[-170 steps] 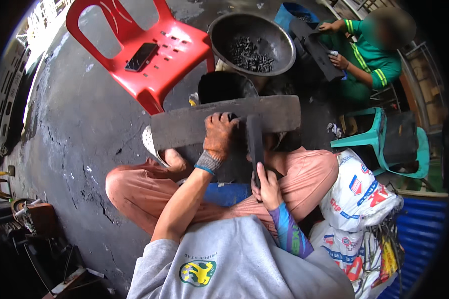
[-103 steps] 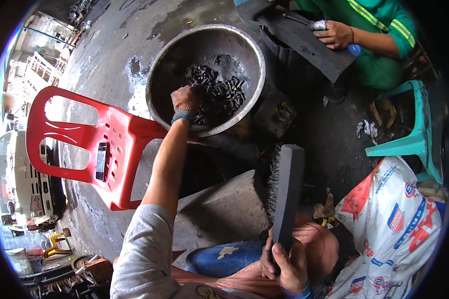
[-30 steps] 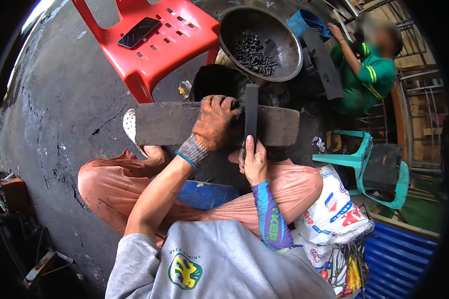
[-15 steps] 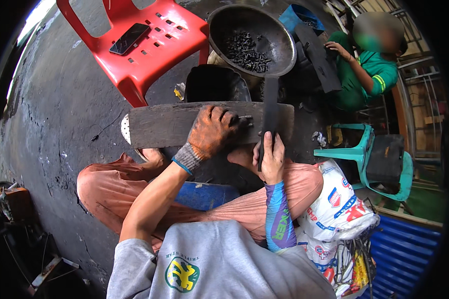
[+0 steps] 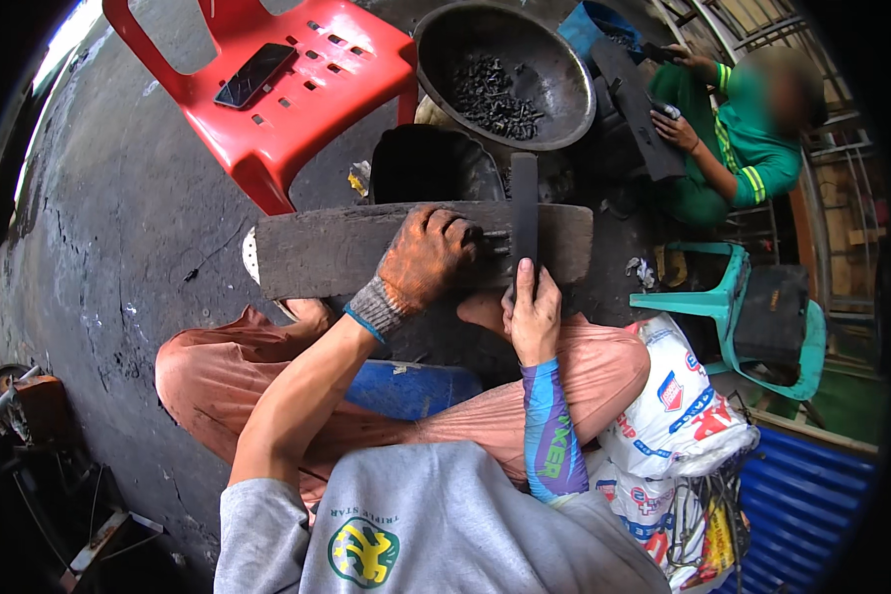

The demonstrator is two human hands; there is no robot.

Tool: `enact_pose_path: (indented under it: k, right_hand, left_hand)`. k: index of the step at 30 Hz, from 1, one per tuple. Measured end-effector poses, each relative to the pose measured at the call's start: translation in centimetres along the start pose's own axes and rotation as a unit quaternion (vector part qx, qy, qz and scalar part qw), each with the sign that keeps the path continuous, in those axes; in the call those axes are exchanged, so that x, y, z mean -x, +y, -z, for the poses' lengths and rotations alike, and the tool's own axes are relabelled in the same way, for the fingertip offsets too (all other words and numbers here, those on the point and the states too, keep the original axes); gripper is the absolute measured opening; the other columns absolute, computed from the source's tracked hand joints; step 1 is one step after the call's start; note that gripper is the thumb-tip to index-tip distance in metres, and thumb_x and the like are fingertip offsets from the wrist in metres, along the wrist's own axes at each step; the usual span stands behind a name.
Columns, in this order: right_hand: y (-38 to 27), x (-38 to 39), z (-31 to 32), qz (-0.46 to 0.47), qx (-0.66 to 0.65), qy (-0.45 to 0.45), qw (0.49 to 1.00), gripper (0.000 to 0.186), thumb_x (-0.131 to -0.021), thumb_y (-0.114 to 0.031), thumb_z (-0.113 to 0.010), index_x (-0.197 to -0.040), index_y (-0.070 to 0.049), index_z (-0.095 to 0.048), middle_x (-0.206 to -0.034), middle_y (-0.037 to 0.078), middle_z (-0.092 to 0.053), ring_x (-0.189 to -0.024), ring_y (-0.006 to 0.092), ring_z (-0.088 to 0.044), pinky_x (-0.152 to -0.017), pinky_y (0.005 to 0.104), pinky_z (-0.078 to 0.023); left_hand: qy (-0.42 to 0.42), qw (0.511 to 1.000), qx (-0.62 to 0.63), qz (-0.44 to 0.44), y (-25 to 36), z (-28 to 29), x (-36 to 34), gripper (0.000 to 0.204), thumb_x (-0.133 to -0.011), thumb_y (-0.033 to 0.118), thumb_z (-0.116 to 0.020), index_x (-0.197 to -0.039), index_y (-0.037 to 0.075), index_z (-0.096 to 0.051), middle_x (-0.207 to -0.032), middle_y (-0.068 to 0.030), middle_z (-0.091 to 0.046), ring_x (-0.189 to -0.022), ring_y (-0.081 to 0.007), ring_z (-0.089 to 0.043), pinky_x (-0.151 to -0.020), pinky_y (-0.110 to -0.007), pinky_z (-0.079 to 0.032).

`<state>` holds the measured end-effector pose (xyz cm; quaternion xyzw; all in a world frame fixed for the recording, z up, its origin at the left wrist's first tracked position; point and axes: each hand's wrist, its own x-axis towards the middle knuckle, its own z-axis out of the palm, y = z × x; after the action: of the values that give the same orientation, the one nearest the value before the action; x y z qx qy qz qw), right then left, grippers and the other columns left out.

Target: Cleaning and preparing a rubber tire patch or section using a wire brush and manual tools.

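Observation:
A long, dark, worn board (image 5: 322, 252) lies crosswise above my crossed legs. My left hand (image 5: 431, 252), in an orange-stained work glove, presses on its middle with curled fingers, holding small thin pieces (image 5: 490, 243) at the fingertips; their ends show toward the right. My right hand (image 5: 530, 317), bare with a patterned arm sleeve, grips a long black brush block (image 5: 525, 198) standing across the board just right of those pieces. Its bristle side is hard to make out here. Behind the board sit a black container (image 5: 431, 163) and a large metal bowl (image 5: 495, 94) of small dark pieces.
A red chair (image 5: 302, 114) holding a phone (image 5: 255, 77) stands back left. A co-worker (image 5: 757, 148) in green handles a dark slab (image 5: 643, 124) near a blue container (image 5: 584, 25). A teal stool (image 5: 723, 297) and white sacks (image 5: 673, 396) are at right, machinery (image 5: 40, 416) at left.
My left hand was in the bowl earlier and is back on the board. The brush has shifted slightly left since half a second ago. The co-worker's hands have moved onto the slab.

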<state>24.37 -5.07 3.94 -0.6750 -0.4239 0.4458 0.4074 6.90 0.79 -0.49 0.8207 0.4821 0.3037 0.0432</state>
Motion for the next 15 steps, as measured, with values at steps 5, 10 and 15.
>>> enact_pose_path:
  k: [5,10,15]
  right_hand:
    - [-0.1,0.0,-0.1,-0.021,-0.008,-0.046,0.999,0.046,-0.104,-0.048,-0.055,-0.095,-0.002,-0.058,-0.054,-0.003,-0.045,-0.042,0.0051,-0.041,-0.038,0.0223,-0.032]
    - [-0.3,-0.1,-0.7,-0.012,0.004,-0.047,0.999,0.048,-0.104,-0.048,-0.055,-0.093,-0.001,-0.059,-0.053,-0.002,-0.044,-0.042,0.0065,-0.042,-0.042,0.0239,-0.035]
    - [0.4,-0.8,0.4,0.033,0.103,-0.084,0.991,0.046,-0.104,-0.041,-0.057,-0.091,0.004,-0.06,-0.056,0.007,-0.054,-0.05,0.0189,-0.053,-0.057,0.0356,-0.047]
  left_hand:
    - [-0.025,0.996,0.078,0.03,-0.3,-0.1,0.1,0.033,-0.09,0.023,-0.066,-0.119,0.009,-0.067,-0.124,-0.0107,-0.064,-0.122,-0.0347,-0.054,-0.107,-0.045,-0.046]
    - [-0.038,0.998,0.056,0.011,-0.5,-0.6,0.5,0.029,-0.087,0.021,-0.067,-0.114,0.009,-0.068,-0.12,-0.0103,-0.065,-0.119,-0.0341,-0.057,-0.104,-0.045,-0.048]
    - [-0.014,0.999,0.007,-0.029,-0.3,-0.4,0.4,0.026,-0.087,0.026,-0.067,-0.103,0.005,-0.071,-0.11,-0.0116,-0.069,-0.11,-0.0304,-0.062,-0.1,-0.042,-0.051]
